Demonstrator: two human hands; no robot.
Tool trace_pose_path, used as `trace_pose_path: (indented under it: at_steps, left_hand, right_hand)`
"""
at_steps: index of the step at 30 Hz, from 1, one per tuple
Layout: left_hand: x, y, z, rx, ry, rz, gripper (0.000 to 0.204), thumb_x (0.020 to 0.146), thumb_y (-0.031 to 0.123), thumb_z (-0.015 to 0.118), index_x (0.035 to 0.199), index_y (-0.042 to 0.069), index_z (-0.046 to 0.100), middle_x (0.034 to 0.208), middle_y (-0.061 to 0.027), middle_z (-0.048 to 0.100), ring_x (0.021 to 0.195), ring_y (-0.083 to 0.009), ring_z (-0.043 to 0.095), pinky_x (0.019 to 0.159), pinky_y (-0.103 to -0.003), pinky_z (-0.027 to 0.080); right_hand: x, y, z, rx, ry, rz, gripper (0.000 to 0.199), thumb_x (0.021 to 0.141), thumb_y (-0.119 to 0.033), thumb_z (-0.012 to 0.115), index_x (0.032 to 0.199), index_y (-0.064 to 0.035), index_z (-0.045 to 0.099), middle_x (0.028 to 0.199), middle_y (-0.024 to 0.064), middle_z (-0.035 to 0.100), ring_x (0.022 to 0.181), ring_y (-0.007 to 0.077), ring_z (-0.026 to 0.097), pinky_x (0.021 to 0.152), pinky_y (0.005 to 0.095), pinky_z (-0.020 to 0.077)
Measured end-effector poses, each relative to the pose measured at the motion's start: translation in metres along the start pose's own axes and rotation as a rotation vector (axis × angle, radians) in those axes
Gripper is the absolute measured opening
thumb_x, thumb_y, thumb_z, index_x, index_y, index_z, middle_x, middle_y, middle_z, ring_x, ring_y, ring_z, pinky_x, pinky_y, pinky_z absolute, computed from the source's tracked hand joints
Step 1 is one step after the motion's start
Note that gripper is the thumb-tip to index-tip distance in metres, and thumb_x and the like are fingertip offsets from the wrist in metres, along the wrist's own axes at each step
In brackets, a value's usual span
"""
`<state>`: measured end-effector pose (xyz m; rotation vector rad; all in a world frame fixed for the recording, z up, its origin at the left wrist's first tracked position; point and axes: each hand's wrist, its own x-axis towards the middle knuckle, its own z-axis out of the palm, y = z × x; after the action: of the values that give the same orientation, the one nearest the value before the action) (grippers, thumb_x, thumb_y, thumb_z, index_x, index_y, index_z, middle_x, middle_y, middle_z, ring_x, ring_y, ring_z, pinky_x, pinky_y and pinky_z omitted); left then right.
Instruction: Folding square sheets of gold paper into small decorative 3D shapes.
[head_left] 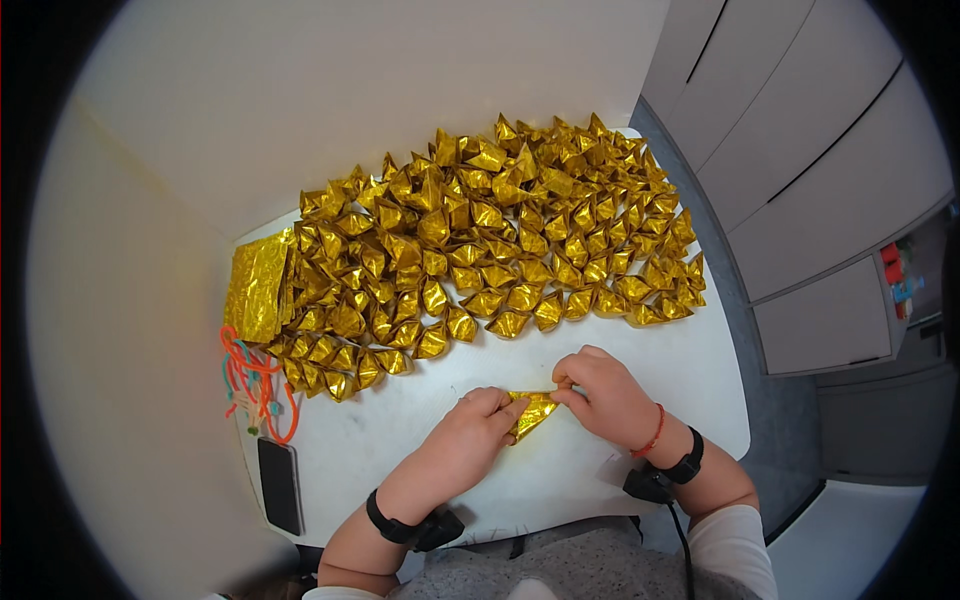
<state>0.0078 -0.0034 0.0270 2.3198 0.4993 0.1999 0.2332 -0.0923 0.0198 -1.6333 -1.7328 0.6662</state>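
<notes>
A partly folded sheet of gold foil paper lies low over the white table in front of me. My left hand is closed on its left side, with fingers pressed over the paper. At the upper right corner my right hand pinches the edge between thumb and fingers. Beyond both hands spreads a dense mass of folded gold paper ingots, several rows deep and heaped higher toward the back. A stack of flat gold foil sheets sits at the table's left end.
Orange and teal cords lie tangled by the left edge, above a dark phone. The white table meets walls at the back and left. Grey cabinets stand to the right, with one drawer pulled out.
</notes>
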Motion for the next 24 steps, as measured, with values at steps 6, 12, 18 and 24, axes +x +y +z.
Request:
trace_pose_path:
  at_steps: [6, 12, 18, 24]
  left_hand:
    - [0.0008, 0.0020, -0.0019, -0.007, -0.010, -0.013, 0.051, 0.074, 0.000, 0.076, 0.124, -0.001, 0.065, 0.108, -0.0156, 0.063, 0.097, -0.0336, 0.060, 0.087, -0.039, 0.050]
    - [0.0010, 0.0021, -0.0018, -0.006, 0.009, -0.006, 0.050, 0.074, 0.000, 0.075, 0.123, -0.001, 0.065, 0.105, -0.0148, 0.062, 0.096, -0.0329, 0.059, 0.085, -0.039, 0.050]
    - [0.0015, 0.0030, -0.0034, -0.012, 0.005, -0.006, 0.049, 0.074, 0.000, 0.075, 0.123, 0.000, 0.066, 0.101, -0.0136, 0.062, 0.092, -0.0321, 0.058, 0.083, -0.039, 0.050]
    - [0.0020, 0.0023, -0.0029, -0.015, -0.003, -0.012, 0.048, 0.075, 0.000, 0.075, 0.123, 0.001, 0.067, 0.097, -0.0128, 0.061, 0.089, -0.0315, 0.058, 0.080, -0.039, 0.049]
  right_hand:
    - [-0.0005, -0.0023, 0.0022, -0.022, 0.020, -0.007, 0.021, 0.080, -0.004, 0.073, 0.093, -0.0048, 0.057, 0.081, 0.0098, 0.061, 0.080, 0.0313, 0.056, 0.074, 0.0413, 0.0465]
    - [-0.0022, -0.0035, 0.0055, -0.040, 0.046, -0.023, 0.020, 0.081, -0.002, 0.069, 0.093, -0.0046, 0.055, 0.084, 0.0122, 0.058, 0.082, 0.0333, 0.054, 0.073, 0.0427, 0.0460]
    - [-0.0029, -0.0043, 0.0056, -0.027, 0.052, -0.015, 0.020, 0.081, -0.002, 0.070, 0.093, -0.0045, 0.054, 0.083, 0.0130, 0.057, 0.082, 0.0336, 0.054, 0.073, 0.0427, 0.0459]
    - [-0.0037, -0.0045, 0.0042, -0.019, 0.043, -0.014, 0.018, 0.082, -0.003, 0.070, 0.091, -0.0042, 0.054, 0.082, 0.0138, 0.056, 0.081, 0.0340, 0.054, 0.073, 0.0431, 0.0459]
